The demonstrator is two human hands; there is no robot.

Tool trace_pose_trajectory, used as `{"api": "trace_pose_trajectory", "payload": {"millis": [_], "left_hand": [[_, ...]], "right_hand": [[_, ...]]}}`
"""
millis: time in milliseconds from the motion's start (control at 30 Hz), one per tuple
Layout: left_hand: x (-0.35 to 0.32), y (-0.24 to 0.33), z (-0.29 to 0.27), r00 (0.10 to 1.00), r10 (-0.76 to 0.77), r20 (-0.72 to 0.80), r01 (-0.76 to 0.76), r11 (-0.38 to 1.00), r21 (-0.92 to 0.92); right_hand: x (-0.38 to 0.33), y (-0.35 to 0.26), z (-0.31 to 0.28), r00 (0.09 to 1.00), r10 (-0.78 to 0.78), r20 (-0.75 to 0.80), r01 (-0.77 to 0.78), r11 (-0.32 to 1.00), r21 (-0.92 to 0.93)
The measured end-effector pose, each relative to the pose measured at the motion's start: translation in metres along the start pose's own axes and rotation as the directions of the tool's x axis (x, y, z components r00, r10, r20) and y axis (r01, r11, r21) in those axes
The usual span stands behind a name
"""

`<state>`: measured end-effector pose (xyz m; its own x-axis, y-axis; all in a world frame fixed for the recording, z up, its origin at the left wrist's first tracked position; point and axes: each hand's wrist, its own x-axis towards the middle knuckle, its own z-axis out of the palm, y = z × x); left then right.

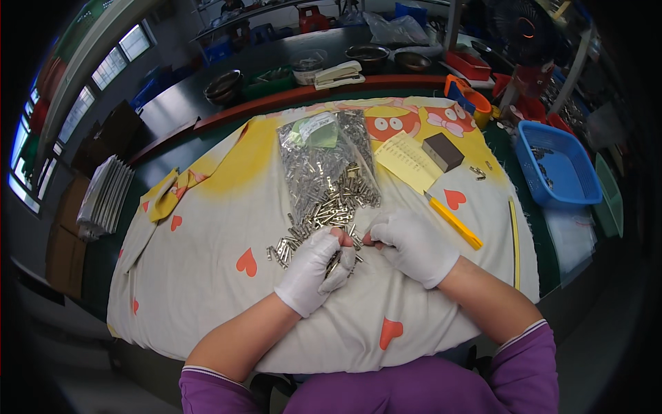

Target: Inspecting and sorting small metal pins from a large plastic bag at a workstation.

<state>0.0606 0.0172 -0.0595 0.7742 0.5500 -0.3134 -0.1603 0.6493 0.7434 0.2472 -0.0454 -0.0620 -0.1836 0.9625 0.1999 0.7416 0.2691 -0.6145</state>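
Small silvery metal parts (331, 209) spill in a heap from the mouth of a clear plastic bag (293, 169), which lies on the cloth and is full of more of them. My left hand (308, 270), in a white glove with bare fingertips, curls at the near edge of the heap around a few of these parts. Just to its right, my gloved right hand (412, 247) has its thumb and fingertips drawn together in a pinch. Whatever sits between those fingertips is too small to make out.
Right of the bag lie a yellow written slip (407, 160), a dark block (443, 152), a yellow cutter knife (455, 222) and a few loose parts (478, 172). A blue basket (562, 172) stands at the right. Stacked sheets (107, 196) stand at the left. Patterned cloth (207, 276) covers the table.
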Motion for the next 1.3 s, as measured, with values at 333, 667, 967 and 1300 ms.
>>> {"api": "trace_pose_trajectory", "payload": {"millis": [333,667,967,1300], "left_hand": [[-0.001,-0.002,0.006,0.999,0.041,-0.012,-0.039,0.988,0.150],[-0.002,-0.006,0.007,0.997,0.034,-0.073,-0.016,0.971,0.240],[-0.003,-0.004,0.006,0.998,0.024,-0.055,-0.010,0.970,0.242],[-0.003,-0.005,0.005,1.000,0.003,-0.022,0.004,0.938,0.348]], "right_hand": [[-0.005,-0.009,-0.005,0.986,0.071,-0.154,-0.096,0.982,-0.164],[-0.008,-0.022,-0.006,0.971,-0.069,-0.227,0.100,0.987,0.125],[-0.007,-0.018,-0.003,0.928,-0.166,-0.332,0.200,0.977,0.072],[-0.009,-0.020,-0.001,0.941,-0.041,-0.335,0.092,0.986,0.138]]}}
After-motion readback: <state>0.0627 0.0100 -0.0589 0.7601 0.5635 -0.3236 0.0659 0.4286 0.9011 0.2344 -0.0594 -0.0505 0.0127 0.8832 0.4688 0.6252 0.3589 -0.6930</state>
